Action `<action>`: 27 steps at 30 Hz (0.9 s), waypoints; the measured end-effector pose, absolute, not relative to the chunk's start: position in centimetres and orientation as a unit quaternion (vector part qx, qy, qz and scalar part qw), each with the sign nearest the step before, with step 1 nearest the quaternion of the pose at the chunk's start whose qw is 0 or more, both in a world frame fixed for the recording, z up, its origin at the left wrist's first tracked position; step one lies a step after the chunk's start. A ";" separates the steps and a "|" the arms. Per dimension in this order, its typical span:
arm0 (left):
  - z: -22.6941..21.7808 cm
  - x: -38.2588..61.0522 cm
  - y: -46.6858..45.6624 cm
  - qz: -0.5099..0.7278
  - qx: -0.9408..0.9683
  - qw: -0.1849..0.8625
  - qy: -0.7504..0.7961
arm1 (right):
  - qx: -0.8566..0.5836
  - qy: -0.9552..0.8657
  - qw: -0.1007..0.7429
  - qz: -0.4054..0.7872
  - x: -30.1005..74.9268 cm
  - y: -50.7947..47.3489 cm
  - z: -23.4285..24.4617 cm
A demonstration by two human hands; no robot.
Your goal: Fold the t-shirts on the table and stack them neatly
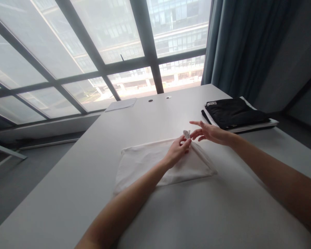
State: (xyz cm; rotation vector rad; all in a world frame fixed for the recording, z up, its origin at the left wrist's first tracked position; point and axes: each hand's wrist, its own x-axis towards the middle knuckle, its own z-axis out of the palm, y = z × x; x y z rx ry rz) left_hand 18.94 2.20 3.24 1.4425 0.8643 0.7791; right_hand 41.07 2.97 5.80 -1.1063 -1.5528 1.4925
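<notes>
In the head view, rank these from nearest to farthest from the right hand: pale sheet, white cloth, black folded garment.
1. White cloth: its raised tip is right at the right hand's fingertips.
2. Black folded garment: just beyond, on the right side.
3. Pale sheet: far left corner of the table.

The white desk (88, 166) carries a white cloth (142, 160) beneath the left hand (176, 149) — partly bunched up there — plus a stack of folded fabric (235, 112), black on top, right of the right hand (209, 132), and pale paper (121, 104) well beyond the left hand.
</notes>
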 end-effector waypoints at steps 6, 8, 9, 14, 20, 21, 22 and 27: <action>2.9 17.9 2.0 0.408 0.529 0.633 0.392 | -0.404 -0.631 0.340 0.569 37.4 1.8 5.2; 2.5 17.7 2.2 0.420 0.487 0.658 0.393 | -0.403 -0.627 0.359 0.562 36.8 1.6 5.0; 2.3 17.6 2.3 0.423 0.467 0.669 0.394 | -0.407 -0.621 0.379 0.553 36.6 1.5 4.9; 2.6 17.7 2.5 0.415 0.436 0.660 0.449 | -0.462 -0.543 0.518 0.474 36.2 2.0 3.4; 5.9 16.0 2.6 0.393 0.436 0.654 0.477 | -0.502 -0.552 0.527 0.406 35.2 1.9 1.7; 6.6 15.4 2.7 0.391 0.429 0.662 0.474 | -0.496 -0.573 0.525 0.387 34.9 1.6 1.7; 7.3 14.7 2.7 0.391 0.422 0.671 0.468 | -0.489 -0.597 0.522 0.362 34.6 1.2 1.9; 11.1 9.8 3.1 0.405 0.387 0.700 0.443 | -0.422 -0.733 0.488 0.214 32.7 -1.7 2.9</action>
